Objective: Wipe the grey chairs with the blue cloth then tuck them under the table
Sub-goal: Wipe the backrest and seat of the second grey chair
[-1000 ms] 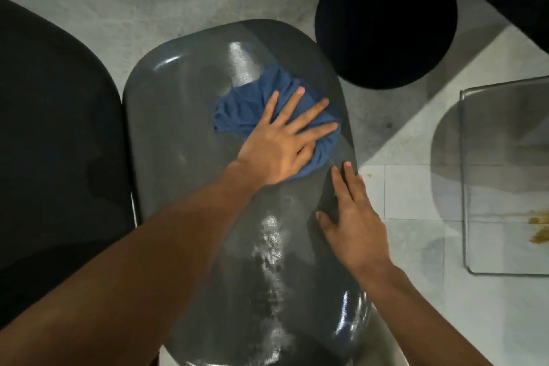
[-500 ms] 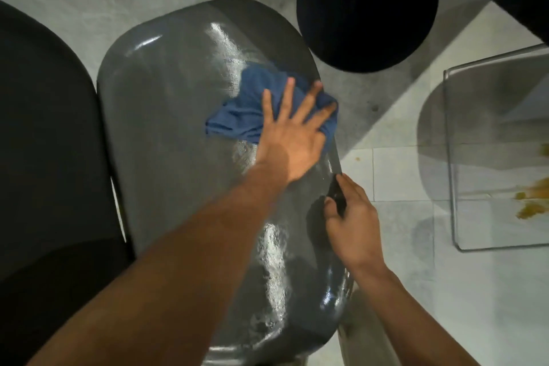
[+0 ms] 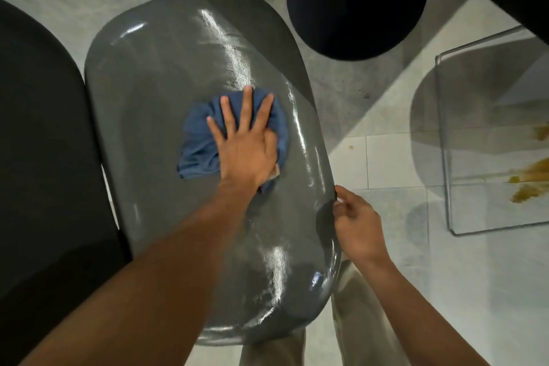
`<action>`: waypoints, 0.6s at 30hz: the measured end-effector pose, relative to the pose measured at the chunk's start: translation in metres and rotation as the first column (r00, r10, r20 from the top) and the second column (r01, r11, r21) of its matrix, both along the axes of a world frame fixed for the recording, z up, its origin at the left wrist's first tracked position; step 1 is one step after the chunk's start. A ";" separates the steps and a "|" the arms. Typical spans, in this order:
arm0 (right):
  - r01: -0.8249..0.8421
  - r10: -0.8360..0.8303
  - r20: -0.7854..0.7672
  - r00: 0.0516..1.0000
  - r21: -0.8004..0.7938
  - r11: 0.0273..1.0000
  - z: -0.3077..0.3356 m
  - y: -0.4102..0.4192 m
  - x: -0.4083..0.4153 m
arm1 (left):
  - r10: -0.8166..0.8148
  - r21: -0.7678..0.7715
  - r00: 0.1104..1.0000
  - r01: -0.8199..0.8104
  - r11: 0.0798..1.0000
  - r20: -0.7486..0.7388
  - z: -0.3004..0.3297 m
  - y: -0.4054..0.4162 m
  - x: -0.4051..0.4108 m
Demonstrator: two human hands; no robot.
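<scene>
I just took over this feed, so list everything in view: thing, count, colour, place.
chair: 1, glossy grey, centre, seen from above
cloth: 1, blue, bunched on the chair seat
second chair: 1, dark, left, next to the grey one
round base: 1, black, on the floor, top right
glass table: 1, clear with yellow-brown smears, right
floor: pale tiles, right and top
left hand: flat on the cloth, fingers spread
right hand: grips the chair's right edge

cloth (image 3: 202,140) on chair seat (image 3: 166,74) ctr, l hand (image 3: 246,154) atop; r hand (image 3: 356,226) at seat's r edge.
</scene>
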State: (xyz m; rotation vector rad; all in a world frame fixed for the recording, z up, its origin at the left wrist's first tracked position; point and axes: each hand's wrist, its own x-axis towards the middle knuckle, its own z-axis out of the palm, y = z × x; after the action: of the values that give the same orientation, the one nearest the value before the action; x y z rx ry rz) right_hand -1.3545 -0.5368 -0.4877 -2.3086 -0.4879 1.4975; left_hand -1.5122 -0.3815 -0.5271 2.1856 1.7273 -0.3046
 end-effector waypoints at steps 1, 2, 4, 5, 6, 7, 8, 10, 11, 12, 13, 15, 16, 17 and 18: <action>0.012 -0.012 -0.001 1.000 -0.008 1.000 -0.001 -0.003 0.001 | 0.016 0.002 1.000 -0.016 1.000 -0.004 -0.002 -0.001 0.017; 0.021 -0.021 -0.001 1.000 -0.015 1.000 -0.003 -0.006 0.001 | -0.013 0.000 1.000 0.013 1.000 -0.008 -0.002 -0.009 0.030; 0.028 -0.028 -0.002 1.000 -0.025 0.999 -0.003 -0.011 0.001 | -0.139 -0.026 0.990 0.139 0.990 0.005 -0.001 -0.042 0.045; 0.029 -0.029 -0.005 1.000 -0.027 0.999 -0.002 -0.012 0.001 | -0.210 -0.040 0.977 0.211 0.977 0.029 0.001 -0.065 0.046; 0.030 -0.031 -0.011 0.999 -0.031 0.999 -0.001 -0.013 0.001 | -0.277 -0.050 0.959 0.279 0.959 0.055 0.005 -0.089 0.044; 0.029 -0.030 -0.022 0.999 -0.031 0.999 0.001 -0.014 0.001 | -0.331 -0.058 0.940 0.336 0.940 0.078 0.009 -0.114 0.037; 0.029 -0.030 -0.034 0.999 -0.035 0.999 0.003 -0.013 0.000 | -0.365 -0.070 0.926 0.373 0.925 0.100 0.013 -0.138 0.027; 0.033 -0.034 -0.033 0.999 -0.049 0.998 0.003 -0.012 0.001 | -0.379 -0.090 0.916 0.391 0.916 0.130 0.019 -0.173 -0.007; 0.032 -0.033 -0.025 0.999 -0.051 0.998 0.003 -0.011 0.001 | -0.359 -0.098 0.924 0.372 0.923 0.133 0.020 -0.183 -0.026; 0.025 -0.026 -0.018 1.000 -0.059 0.998 0.003 -0.011 0.001 | -0.319 -0.100 0.940 0.331 0.938 0.124 0.021 -0.186 -0.045; 0.019 -0.020 -0.013 1.000 -0.071 0.997 0.003 -0.011 0.000 | -0.255 -0.105 0.961 0.265 0.958 0.104 0.021 -0.184 -0.060; 0.020 -0.021 -0.010 1.000 -0.085 0.996 0.005 -0.010 -0.002 | -0.103 -0.109 0.994 0.105 0.988 0.025 0.018 -0.165 -0.069; 0.019 -0.020 -0.003 1.000 -0.082 0.996 0.004 -0.011 -0.003 | -0.026 -0.100 0.999 0.024 0.995 -0.018 0.016 -0.152 -0.063; 0.013 -0.012 0.008 1.000 -0.072 0.997 0.005 -0.010 -0.004 | 0.053 -0.083 0.998 -0.056 0.995 -0.039 0.013 -0.140 -0.052; 0.004 -0.003 0.021 1.000 -0.061 0.998 0.005 -0.011 -0.005 | 0.127 -0.068 0.991 -0.130 0.989 -0.044 0.010 -0.131 -0.037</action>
State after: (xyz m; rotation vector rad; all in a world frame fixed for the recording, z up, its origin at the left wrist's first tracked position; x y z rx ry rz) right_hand -1.3597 -0.5477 -0.4830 -2.3722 -0.4499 1.5084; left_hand -1.5496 -0.5126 -0.5171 2.0208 1.8402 -0.3723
